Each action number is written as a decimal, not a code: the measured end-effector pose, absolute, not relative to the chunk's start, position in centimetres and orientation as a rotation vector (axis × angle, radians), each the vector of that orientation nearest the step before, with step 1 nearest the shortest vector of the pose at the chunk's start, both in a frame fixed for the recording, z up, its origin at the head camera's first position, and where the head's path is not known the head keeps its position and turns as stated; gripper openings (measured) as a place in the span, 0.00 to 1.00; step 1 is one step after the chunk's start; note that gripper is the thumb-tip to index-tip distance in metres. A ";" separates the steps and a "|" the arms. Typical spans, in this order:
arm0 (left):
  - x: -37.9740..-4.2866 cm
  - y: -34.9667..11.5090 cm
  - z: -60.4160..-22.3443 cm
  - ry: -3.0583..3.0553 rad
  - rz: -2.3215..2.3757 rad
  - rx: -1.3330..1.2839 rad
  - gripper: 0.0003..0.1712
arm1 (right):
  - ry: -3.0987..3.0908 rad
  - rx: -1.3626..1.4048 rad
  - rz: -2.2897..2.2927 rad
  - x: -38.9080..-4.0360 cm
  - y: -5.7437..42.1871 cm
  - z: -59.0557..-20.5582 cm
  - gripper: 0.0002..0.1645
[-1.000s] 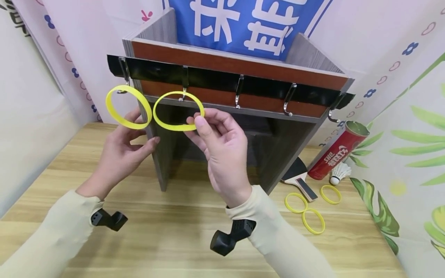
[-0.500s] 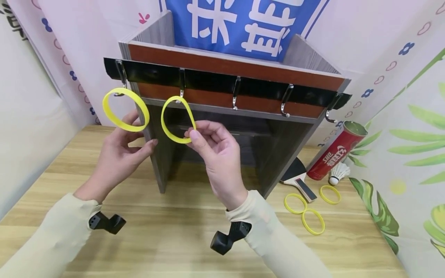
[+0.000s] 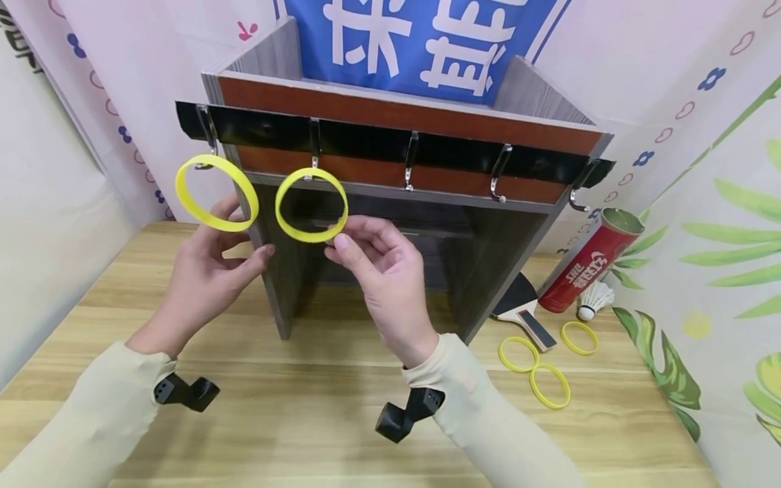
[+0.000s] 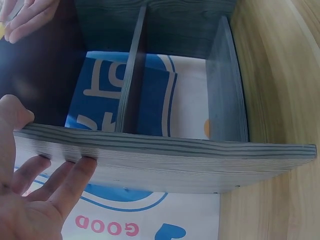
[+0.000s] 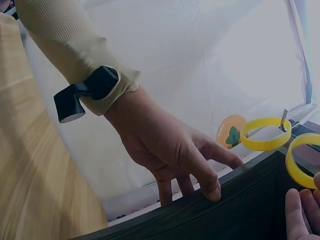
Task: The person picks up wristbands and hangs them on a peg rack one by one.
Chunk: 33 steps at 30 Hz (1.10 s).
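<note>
In the head view, a yellow wristband (image 3: 282, 203) hangs at the second hook (image 3: 314, 152) from the left. My right hand (image 3: 387, 274) has its thumb and forefinger at the band's lower right, lightly pinching it. Another yellow wristband (image 3: 182, 193) hangs from the leftmost hook (image 3: 207, 129). Behind that band, my left hand (image 3: 204, 278) grips the left side panel (image 3: 277, 291) of the grey wooden shelf unit. The left wrist view shows the thumb on one face of the panel edge (image 4: 165, 142) and the fingers (image 4: 80, 180) on the other.
A black hook rail (image 3: 366, 139) runs across the unit's front, with bare hooks to the right. Three yellow wristbands (image 3: 550, 404) lie on the wooden table (image 3: 293, 434) beside a table tennis bat (image 3: 526, 317), a red tube (image 3: 588, 268) and a shuttlecock (image 3: 594, 298).
The right hand moved the wristband left and down to the second hook. Pulled long half a second ago, the band is now round again. The left hand keeps its hold on the panel.
</note>
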<state>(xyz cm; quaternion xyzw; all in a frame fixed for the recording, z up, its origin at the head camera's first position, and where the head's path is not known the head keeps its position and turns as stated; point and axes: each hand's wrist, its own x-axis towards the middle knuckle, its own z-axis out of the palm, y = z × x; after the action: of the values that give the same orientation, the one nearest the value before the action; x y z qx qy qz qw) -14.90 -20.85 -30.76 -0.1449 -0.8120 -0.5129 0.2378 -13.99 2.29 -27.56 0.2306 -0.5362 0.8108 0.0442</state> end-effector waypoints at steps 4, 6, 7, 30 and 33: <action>-14.9 -20.9 -30.8 -2.229 -1.402 -0.393 0.45 | -1.703 0.701 2.468 -14.0 3.0 -27.8 0.14; -14.9 -20.9 -30.8 -2.232 -1.403 -0.390 0.45 | -1.765 0.705 2.450 -13.9 3.5 -27.9 0.15; -15.0 -20.9 -30.7 -2.234 -1.403 -0.391 0.45 | -1.800 0.708 2.435 -13.9 3.8 -28.0 0.15; -14.9 -20.8 -30.8 -2.216 -1.387 -0.413 0.45 | -2.139 0.894 2.001 -11.4 15.4 -31.9 0.11; -14.9 -20.8 -30.7 -2.210 -1.392 -0.416 0.45 | -2.158 0.814 1.978 -10.9 17.4 -32.4 0.09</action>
<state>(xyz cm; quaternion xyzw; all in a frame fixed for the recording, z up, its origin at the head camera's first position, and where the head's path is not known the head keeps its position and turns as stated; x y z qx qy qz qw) -14.95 -20.83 -30.71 -0.1525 -0.8100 -0.5100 0.2459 -10.92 17.44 -32.42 0.2675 -0.7092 0.6503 0.0516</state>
